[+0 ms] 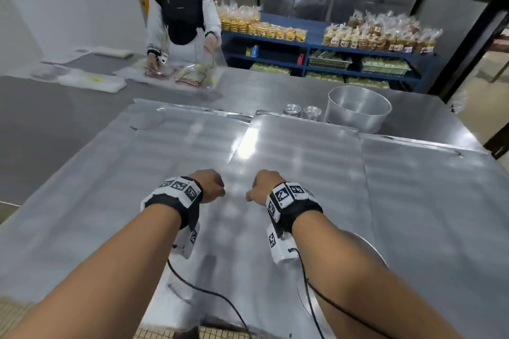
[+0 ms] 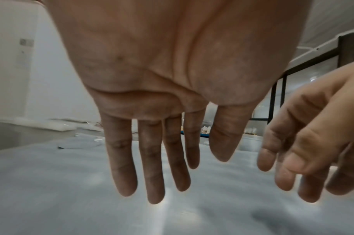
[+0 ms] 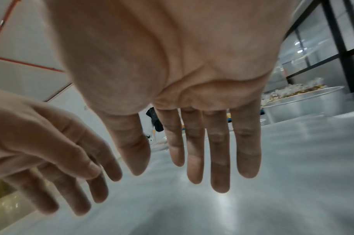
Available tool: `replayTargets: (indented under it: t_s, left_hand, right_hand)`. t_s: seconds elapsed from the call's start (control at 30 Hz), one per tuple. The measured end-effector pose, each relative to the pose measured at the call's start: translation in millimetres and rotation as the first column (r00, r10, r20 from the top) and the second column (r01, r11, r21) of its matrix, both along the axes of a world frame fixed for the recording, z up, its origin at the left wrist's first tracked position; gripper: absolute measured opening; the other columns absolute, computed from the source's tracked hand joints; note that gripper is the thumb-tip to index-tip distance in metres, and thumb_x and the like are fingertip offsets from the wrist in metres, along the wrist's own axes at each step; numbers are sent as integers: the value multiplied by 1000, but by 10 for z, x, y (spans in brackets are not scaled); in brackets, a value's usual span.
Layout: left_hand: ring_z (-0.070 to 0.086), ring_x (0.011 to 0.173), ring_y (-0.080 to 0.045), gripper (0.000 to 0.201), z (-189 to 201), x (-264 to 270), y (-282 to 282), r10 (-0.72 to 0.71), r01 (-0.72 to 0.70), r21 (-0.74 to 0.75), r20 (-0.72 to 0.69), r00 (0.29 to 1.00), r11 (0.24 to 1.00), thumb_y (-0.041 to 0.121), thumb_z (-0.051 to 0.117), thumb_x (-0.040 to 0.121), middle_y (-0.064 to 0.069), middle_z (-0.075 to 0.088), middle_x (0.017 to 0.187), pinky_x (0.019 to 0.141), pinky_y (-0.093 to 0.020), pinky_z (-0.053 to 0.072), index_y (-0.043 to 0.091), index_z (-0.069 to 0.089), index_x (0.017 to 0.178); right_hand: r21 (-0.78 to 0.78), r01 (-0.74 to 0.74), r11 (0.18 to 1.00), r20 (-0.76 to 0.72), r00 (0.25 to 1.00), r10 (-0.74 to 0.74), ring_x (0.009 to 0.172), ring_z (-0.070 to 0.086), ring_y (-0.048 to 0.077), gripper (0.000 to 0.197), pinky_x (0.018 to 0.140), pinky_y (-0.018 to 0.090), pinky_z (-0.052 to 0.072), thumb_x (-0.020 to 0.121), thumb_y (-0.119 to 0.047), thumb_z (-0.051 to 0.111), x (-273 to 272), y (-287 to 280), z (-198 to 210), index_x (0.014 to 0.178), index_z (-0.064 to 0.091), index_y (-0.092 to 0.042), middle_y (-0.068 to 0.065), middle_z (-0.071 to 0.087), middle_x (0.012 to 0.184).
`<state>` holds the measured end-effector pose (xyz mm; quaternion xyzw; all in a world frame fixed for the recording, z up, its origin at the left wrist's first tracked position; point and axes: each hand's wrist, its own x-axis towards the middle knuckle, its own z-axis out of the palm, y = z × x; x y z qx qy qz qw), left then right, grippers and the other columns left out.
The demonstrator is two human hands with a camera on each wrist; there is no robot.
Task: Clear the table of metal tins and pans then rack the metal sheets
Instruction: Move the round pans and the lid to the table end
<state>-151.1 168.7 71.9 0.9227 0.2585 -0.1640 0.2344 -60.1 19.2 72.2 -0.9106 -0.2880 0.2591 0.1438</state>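
Observation:
Several large metal sheets lie overlapping on the table: one on the left point(image 1: 179, 151), one in the middle point(image 1: 300, 151), one on the right point(image 1: 427, 187). My left hand point(image 1: 212, 186) and right hand point(image 1: 264, 184) hang side by side over the middle sheet, holding nothing. In the left wrist view the left hand point(image 2: 151, 159) has straight fingers pointing down at the sheet point(image 2: 71, 198). The right hand point(image 3: 218, 151) looks the same in the right wrist view. A big round metal pan point(image 1: 358, 107) and two stacks of small tins point(image 1: 292, 110) point(image 1: 312, 112) stand at the far edge.
A flat round metal disc point(image 1: 147, 120) lies at the far left of the sheets, and another disc point(image 1: 369, 248) shows under my right forearm. Across the table a person point(image 1: 181, 14) handles plastic bags point(image 1: 192, 74). Blue shelves point(image 1: 316, 44) with packed goods stand behind.

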Motion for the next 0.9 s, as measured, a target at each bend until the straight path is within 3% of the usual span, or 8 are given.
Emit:
replayTargets:
  t_s: [0.2,0.27,0.33,0.4,0.53,0.7,0.83,0.9]
  left_hand:
    - [60,119,-30,35,-160,142,1511,41,-27,131,-108,993,991,31,63,93,-11,65,129,98,-34,50,14,68,124]
    - [60,120,-31,35,-237,232,1959,52,-31,162,-126,991,986,30,61,94,-12,64,130,97,-34,49,12,67,124]
    - [59,120,-31,35,-324,339,2387,63,-39,183,-132,989,982,28,59,94,-12,63,131,96,-34,49,11,66,124]
    - [59,119,-33,36,-426,457,2812,92,-68,195,-120,988,978,27,57,93,-13,62,130,95,-35,49,11,64,124]
    - [61,112,-36,27,-586,746,3547,121,-97,212,-105,987,973,23,56,91,-17,65,125,91,-37,52,7,63,112]
    - [58,120,-38,47,-898,1120,4363,186,-168,235,-55,981,957,25,61,90,-18,58,132,99,-41,50,7,54,133]
    - [59,117,-39,60,-1052,1400,4877,204,-189,223,-46,978,956,38,72,86,-19,61,130,99,-42,49,4,53,133]
    - [61,113,-37,82,-1146,1512,5099,187,-171,218,-54,981,961,58,77,74,-18,63,127,97,-44,50,6,51,132]
  right_hand:
    - [-96,-69,993,10,998,70,69,59,24,25,52,22,42,76,-21,72,267,1364,-146,64,52,-12,4,57,72]
    - [-108,-98,989,29,994,102,81,65,25,13,57,23,49,78,-20,69,365,1810,-181,78,62,-9,7,64,90]
    - [-100,-107,989,47,993,112,96,68,26,30,74,30,56,81,-19,66,490,2226,-271,109,67,-7,8,66,112]
    - [-107,-104,989,57,992,110,101,68,27,39,83,35,58,82,-18,63,606,2616,-358,120,64,-8,9,64,119]
    - [-109,-130,985,90,986,140,102,65,27,36,86,38,57,86,-23,60,890,3358,-586,120,62,-12,6,62,121]
    - [-97,-161,982,125,977,172,105,64,28,35,84,35,54,89,-27,61,1256,4215,-893,120,62,-10,8,62,119]
    - [-91,-191,977,184,961,205,113,59,29,40,85,33,51,87,-42,64,1489,4808,-1157,112,62,-11,8,62,115]
    - [-100,-197,975,218,952,215,113,57,30,45,90,36,50,83,-51,66,1570,5050,-1283,106,60,-14,9,61,114]
